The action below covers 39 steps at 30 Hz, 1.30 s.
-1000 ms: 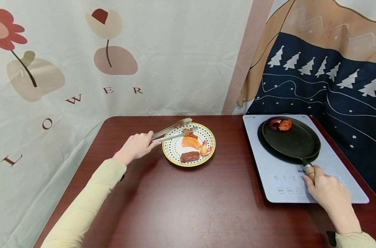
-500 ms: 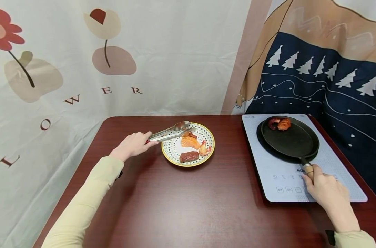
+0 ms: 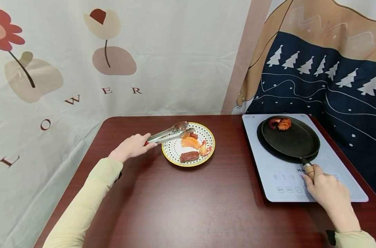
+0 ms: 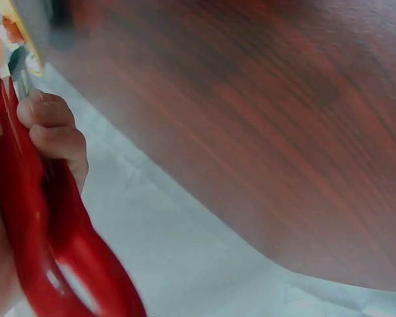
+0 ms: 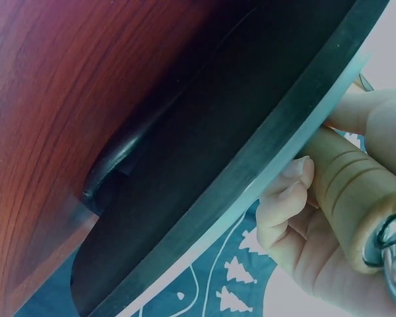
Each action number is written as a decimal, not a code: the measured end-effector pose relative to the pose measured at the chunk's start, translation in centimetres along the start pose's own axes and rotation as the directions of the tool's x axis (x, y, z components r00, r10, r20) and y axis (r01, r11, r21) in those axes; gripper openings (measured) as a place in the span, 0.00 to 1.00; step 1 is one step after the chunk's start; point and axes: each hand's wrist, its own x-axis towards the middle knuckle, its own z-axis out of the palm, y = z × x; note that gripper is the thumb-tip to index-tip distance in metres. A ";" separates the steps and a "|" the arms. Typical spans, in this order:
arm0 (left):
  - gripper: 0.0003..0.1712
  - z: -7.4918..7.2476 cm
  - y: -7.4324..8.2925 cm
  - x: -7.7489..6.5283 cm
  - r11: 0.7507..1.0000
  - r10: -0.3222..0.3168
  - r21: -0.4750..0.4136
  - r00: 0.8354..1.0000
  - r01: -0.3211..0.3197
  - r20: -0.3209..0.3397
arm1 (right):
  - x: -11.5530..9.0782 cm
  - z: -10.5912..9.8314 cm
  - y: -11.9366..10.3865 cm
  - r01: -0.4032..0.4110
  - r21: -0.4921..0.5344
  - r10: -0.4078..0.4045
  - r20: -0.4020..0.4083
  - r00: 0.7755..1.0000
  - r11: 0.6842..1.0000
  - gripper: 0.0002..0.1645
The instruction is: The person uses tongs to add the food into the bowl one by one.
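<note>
In the head view my left hand (image 3: 130,147) grips metal tongs (image 3: 167,135) from the left of the plate. Their red handles (image 4: 26,185) fill the lower left of the left wrist view. The tong tips reach over the back of the dotted, yellow-rimmed plate (image 3: 170,159), close to a reddish-brown food piece (image 3: 193,135) that they partly hide. Also on the plate lie an orange salmon slice (image 3: 190,142), a shrimp (image 3: 204,148) and a brown meat piece (image 3: 189,156). My right hand (image 3: 328,191) holds the wooden handle (image 5: 356,191) of a black frying pan (image 3: 290,141).
The pan stands on a white induction cooktop (image 3: 271,172) at the right of the dark red table (image 3: 188,199). An octopus tentacle (image 3: 273,123) and an orange-brown food piece (image 3: 284,124) lie at the pan's far side. A printed curtain (image 3: 181,62) hangs behind the table.
My left hand has drawn the tongs slightly left, and their tips have come closer together. More of the reddish-brown piece shows. My right hand stays on the pan handle.
</note>
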 end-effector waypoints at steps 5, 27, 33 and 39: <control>0.22 -0.5 0.6 -0.2 1.000 0.003 0.032 0.999 -0.002 -0.036 | 0.0 0.0 0.0 -0.005 -0.002 0.005 0.003 1.000 1.000 0.30; 0.23 -1.5 -0.2 0.0 0.999 0.002 0.044 0.999 -0.004 0.038 | -0.1 0.0 -0.1 0.007 0.005 -0.007 -0.006 1.000 1.000 0.29; 0.25 -1.8 0.2 0.1 0.999 0.001 0.032 0.997 -0.003 0.073 | -0.1 0.0 0.0 0.018 0.008 -0.018 -0.023 1.000 1.000 0.28; 0.27 -2.2 0.1 -0.2 0.999 -0.002 0.047 0.998 -0.001 0.061 | -0.1 0.0 0.0 0.011 0.008 -0.011 -0.010 1.000 1.000 0.29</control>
